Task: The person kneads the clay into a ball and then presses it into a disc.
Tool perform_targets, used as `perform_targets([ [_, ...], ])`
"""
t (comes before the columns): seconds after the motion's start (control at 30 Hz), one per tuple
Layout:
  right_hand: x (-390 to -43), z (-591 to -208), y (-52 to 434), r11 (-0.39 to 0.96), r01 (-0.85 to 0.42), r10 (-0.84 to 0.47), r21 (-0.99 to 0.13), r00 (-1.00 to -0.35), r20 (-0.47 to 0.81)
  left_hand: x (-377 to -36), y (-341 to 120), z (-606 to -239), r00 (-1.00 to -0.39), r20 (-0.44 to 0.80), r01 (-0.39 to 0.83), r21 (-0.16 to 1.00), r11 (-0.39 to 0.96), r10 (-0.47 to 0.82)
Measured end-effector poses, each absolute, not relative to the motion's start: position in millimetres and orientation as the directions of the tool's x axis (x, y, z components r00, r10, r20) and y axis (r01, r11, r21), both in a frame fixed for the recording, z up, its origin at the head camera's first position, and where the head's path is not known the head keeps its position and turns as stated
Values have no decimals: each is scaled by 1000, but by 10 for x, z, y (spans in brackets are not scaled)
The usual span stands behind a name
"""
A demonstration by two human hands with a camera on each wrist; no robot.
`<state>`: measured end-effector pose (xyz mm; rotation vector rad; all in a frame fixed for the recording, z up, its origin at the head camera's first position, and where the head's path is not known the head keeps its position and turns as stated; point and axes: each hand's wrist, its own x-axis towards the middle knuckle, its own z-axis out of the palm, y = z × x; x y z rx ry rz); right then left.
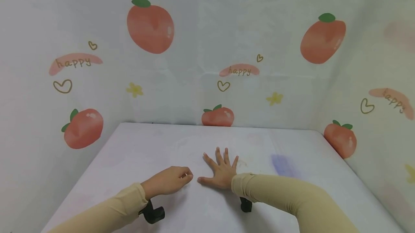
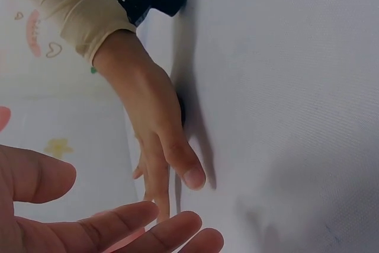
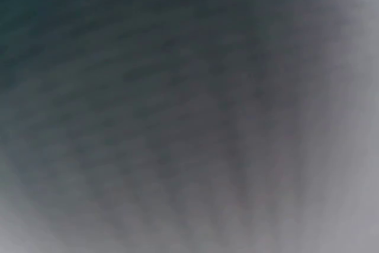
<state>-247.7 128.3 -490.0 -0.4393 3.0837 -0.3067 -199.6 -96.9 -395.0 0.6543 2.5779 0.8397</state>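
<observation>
My right hand [image 1: 222, 176] has its fingers spread wide, palm down, on the white tabletop [image 1: 194, 143]. To its left, my left hand [image 1: 170, 180] hangs over the table with loosely bent fingers and nothing in them. A small gap separates its fingertips from the right thumb. The left wrist view has the left fingers [image 2: 112, 223] at the bottom left, relaxed, and the right hand [image 2: 154, 111] beyond them, against the white surface. Only a dark, blurred close-up fills the right wrist view.
Black wrist-worn devices [image 1: 154, 214] stick out beneath both beige sleeves [image 1: 272, 191]. A blue-purple stain [image 1: 283, 165] marks the cloth right of the right hand. White curtains [image 1: 194, 45] printed with red fruit, hearts and "happy" surround the table at the back and sides.
</observation>
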Motion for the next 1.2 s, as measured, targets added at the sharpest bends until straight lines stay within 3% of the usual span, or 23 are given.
perform_targets([
  [0.37, -2488, -4897, 1265, 943, -268, -271, -197, -962, 7, -1968, -968, -3887, -831, -176, 329, 609, 722, 527],
  [1.2, -2465, -4924, 1304, 933, -324, -306, -155, -944, 126, -1956, -877, -3852, -817, -137, 367, 625, 688, 560],
])
